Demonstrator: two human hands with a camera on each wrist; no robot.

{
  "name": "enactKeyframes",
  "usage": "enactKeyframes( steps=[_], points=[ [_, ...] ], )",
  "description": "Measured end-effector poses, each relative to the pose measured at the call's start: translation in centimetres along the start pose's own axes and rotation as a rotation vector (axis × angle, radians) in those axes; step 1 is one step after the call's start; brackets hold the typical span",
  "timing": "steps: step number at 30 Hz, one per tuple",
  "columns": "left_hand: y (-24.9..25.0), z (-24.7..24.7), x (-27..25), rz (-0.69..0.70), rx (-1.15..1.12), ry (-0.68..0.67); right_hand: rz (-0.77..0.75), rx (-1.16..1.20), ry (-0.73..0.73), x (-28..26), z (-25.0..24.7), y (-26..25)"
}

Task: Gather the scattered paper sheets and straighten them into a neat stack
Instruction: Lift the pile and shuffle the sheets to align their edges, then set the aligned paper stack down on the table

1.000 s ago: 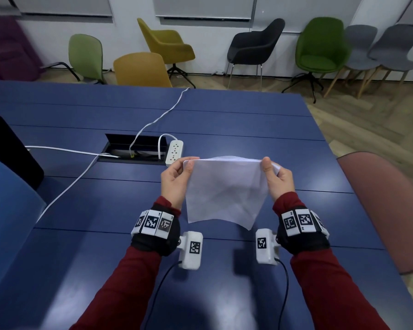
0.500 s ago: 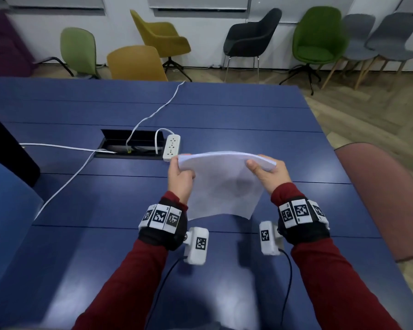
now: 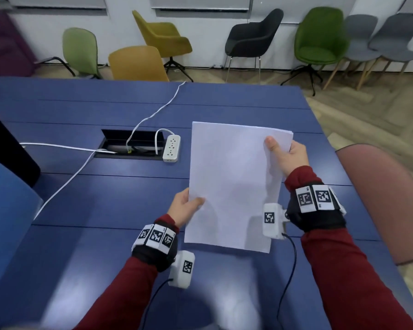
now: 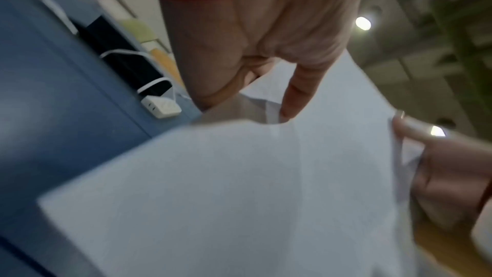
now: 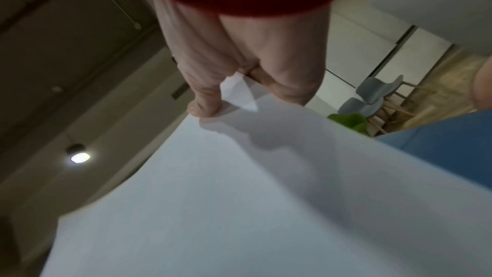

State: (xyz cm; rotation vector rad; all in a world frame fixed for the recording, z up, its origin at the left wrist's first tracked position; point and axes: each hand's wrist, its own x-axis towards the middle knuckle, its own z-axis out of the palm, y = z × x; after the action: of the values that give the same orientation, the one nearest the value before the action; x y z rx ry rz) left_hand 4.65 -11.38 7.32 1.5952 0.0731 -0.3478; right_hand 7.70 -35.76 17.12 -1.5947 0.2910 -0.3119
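Note:
A stack of white paper sheets (image 3: 234,184) is held flat and face up above the blue table (image 3: 105,198), long side running away from me. My left hand (image 3: 187,206) pinches its left edge near the lower corner, thumb on top. My right hand (image 3: 284,151) pinches the right edge near the far corner, thumb on top. The left wrist view shows the paper stack (image 4: 239,186) with the left thumb pressed on it. In the right wrist view the paper stack (image 5: 239,197) fills the lower half, and a small bent corner of a sheet (image 5: 237,92) sticks up between the fingers.
A white power strip (image 3: 171,148) lies beside a black cable hatch (image 3: 131,147) left of the stack, with white cables (image 3: 65,182) running across the table. A pink chair back (image 3: 386,198) stands at the right edge, a blue one (image 3: 7,210) at the left. Several chairs line the far wall.
The stack stood upright between both hands a second ago, then tipped over; now it lies flat, turned lengthwise. My left hand slid toward me and my right hand moved away.

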Motion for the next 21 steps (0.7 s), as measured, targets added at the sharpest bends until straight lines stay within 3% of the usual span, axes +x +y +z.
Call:
enactKeyframes(
  steps=[3, 7, 9, 13, 15, 18, 21],
  points=[
    [-0.4, 0.4, 0.4, -0.035, -0.005, 0.048, 0.118, -0.136, -0.096, -0.1, -0.8, 3.6],
    [-0.3, 0.2, 2.1, -0.146, -0.086, 0.074, 0.439, -0.412, -0.489, -2.4, -2.8, 11.3],
    [-0.5, 0.1, 3.1, -0.210, -0.044, 0.057, 0.531, -0.401, -0.559, -3.8, -3.4, 13.8],
    [-2.2, 0.6, 4.0, -0.365, -0.018, 0.017, 0.720, -0.292, -0.387, -5.3, -2.9, 15.2],
    [-3.9, 0.7, 4.4, -0.475, 0.074, -0.054, 0.711, -0.406, -0.278, -4.8, -2.6, 16.2],
    [-5.6, 1.0, 3.6, -0.639, 0.242, -0.151, 0.688, -0.485, -0.264, -4.0, -2.6, 17.3],
    [-7.2, 0.4, 3.2, -0.659, 0.211, -0.058, 0.788, -0.263, -0.222, -4.2, -2.1, 17.9]
  ],
)
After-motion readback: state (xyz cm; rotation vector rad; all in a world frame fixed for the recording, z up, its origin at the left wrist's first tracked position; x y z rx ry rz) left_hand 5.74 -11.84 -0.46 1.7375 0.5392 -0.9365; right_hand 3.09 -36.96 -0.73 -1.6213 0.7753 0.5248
